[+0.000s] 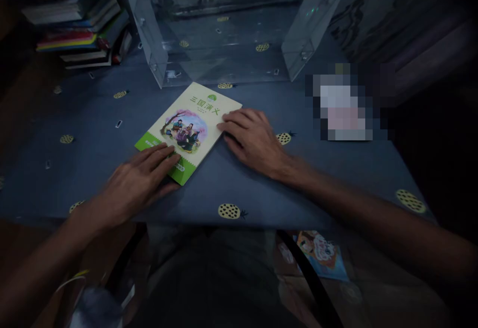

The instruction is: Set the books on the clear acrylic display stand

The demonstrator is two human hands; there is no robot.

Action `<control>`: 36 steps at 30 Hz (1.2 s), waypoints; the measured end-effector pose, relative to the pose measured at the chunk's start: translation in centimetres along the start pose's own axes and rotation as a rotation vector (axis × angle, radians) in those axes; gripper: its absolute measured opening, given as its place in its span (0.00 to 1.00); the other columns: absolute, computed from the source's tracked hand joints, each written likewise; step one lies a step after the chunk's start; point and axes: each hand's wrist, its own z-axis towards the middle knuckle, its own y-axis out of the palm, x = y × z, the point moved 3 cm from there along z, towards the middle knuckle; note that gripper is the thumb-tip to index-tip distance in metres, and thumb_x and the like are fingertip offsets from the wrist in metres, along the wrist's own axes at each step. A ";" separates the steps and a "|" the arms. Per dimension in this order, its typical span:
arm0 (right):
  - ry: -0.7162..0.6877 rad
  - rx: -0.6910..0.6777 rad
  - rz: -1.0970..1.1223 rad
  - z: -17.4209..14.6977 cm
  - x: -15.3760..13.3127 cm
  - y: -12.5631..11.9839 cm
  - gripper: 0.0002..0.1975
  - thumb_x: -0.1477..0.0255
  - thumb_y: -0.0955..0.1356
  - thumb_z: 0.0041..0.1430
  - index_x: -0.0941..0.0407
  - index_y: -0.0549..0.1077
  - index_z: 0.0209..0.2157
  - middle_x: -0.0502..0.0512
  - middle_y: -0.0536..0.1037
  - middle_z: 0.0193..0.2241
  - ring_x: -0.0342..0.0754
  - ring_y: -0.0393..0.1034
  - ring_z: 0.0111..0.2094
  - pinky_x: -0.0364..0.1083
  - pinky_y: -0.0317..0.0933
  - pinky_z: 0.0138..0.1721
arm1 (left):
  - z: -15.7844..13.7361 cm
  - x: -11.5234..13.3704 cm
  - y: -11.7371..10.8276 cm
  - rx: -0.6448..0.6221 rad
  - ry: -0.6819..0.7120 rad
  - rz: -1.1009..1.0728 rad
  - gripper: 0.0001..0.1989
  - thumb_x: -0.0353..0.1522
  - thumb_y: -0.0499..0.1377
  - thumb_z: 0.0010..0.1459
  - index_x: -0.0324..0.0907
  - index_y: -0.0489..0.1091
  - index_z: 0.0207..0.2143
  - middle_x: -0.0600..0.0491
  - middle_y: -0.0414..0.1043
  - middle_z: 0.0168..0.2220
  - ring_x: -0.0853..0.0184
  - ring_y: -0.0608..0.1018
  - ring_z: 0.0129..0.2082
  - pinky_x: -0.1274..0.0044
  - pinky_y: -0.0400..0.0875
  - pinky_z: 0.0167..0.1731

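Note:
A paperback book (214, 136) with a cream and green cover lies at a slant on the cloth-covered table. Its front shows green Chinese characters above a round picture of people under a pink blossom tree. Across its lower left edge rest the fingers of my left hand (140, 176), with the thumb down by the near corner, so the hand grips that edge. My right hand (256, 136) is at the book's right edge, fingertips touching it, fingers a little bent and apart. The underside of the book is hidden.
A clear plastic stand (298, 61) is at the back of the blue pineapple-print tablecloth (194, 208). Stacked books (84, 34) rise at the back left. A blurred-out object (345, 111) sits on the right. Below the table edge shows a colourful packet (323, 253).

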 end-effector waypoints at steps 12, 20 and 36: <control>-0.267 -0.047 0.337 -0.9 -6.1 0.7 0.13 0.73 0.62 0.71 0.59 0.76 0.50 0.65 0.78 0.49 0.57 0.69 0.53 0.59 0.68 0.54 | 0.9 -1.1 -1.4 -0.007 0.132 -0.130 0.21 0.43 0.48 0.72 0.48 0.78 0.51 0.49 0.82 0.49 0.58 0.83 0.48 0.65 0.79 0.49; -0.268 -0.053 0.351 -0.6 -6.5 1.1 0.11 0.73 0.64 0.70 0.57 0.76 0.48 0.63 0.78 0.47 0.57 0.69 0.51 0.60 0.70 0.52 | 1.0 -1.4 -1.3 -0.049 0.059 -0.175 0.24 0.47 0.45 0.71 0.50 0.79 0.49 0.51 0.82 0.48 0.59 0.83 0.48 0.65 0.78 0.50; -0.249 -0.033 0.352 -0.4 -6.6 1.1 0.13 0.69 0.62 0.73 0.55 0.78 0.44 0.60 0.79 0.45 0.55 0.69 0.49 0.57 0.71 0.50 | 0.5 -1.7 -1.1 -0.140 0.079 -0.142 0.23 0.42 0.43 0.72 0.52 0.76 0.54 0.50 0.78 0.55 0.57 0.80 0.53 0.64 0.76 0.50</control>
